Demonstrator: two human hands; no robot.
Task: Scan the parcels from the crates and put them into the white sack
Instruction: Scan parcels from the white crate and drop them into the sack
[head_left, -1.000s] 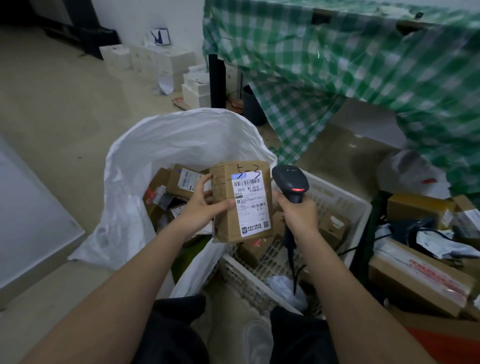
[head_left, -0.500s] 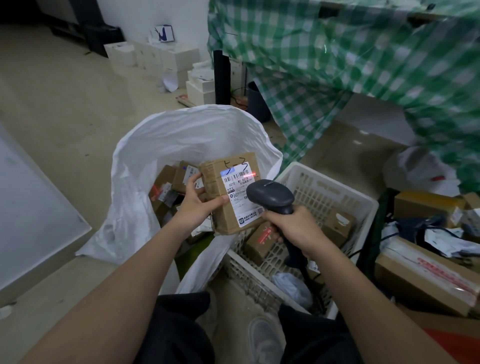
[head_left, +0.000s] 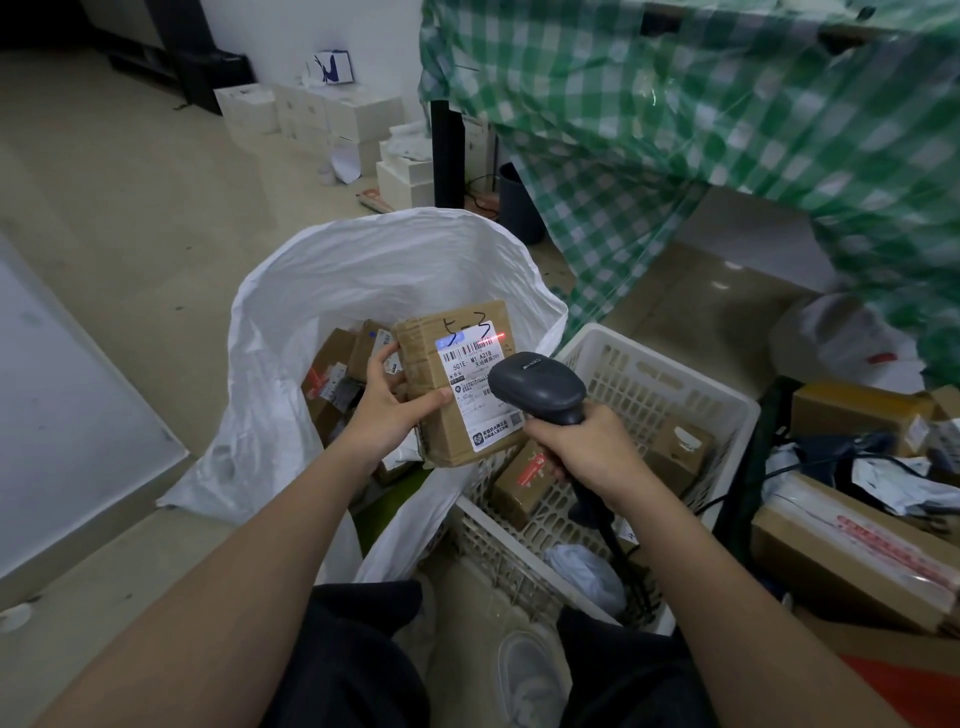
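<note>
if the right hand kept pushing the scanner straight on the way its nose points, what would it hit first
Most likely the brown cardboard parcel that the left hand holds. The right hand aims the dark grey handheld scanner at its white label, where the red beam lands. The gap looks small, though depth is unclear.

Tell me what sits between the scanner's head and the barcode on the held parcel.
Nothing solid: in the head view only the red scan line falls on the parcel, held in the left hand. The right hand aims the scanner.
</note>
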